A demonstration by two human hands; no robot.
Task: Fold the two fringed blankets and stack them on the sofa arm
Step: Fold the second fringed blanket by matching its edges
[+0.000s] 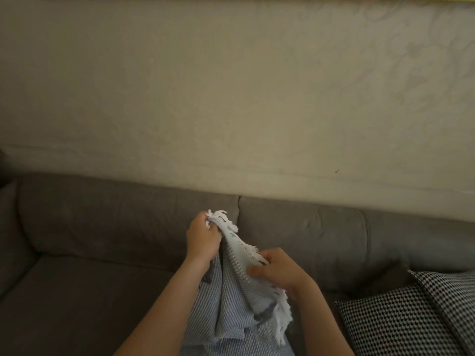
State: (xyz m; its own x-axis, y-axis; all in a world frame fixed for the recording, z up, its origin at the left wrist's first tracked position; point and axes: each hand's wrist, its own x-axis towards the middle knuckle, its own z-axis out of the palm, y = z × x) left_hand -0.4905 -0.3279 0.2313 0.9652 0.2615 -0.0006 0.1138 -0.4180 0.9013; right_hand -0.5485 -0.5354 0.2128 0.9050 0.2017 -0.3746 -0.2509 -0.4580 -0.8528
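Blanket (231, 304) | left hand (201, 240) curled round corner | right hand (275, 271) pinches edge

So the blanket (231, 291) hung in front of the sofa (102, 227), left hand (201, 240) above and left of the right hand (277, 268), cushions (411, 317) on it to the right, wall (231, 98) behind.

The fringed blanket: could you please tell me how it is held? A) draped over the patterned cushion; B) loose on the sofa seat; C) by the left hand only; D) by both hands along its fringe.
D: the left hand grips the top corner of the blanket, and the right hand grips its fringe lower down.
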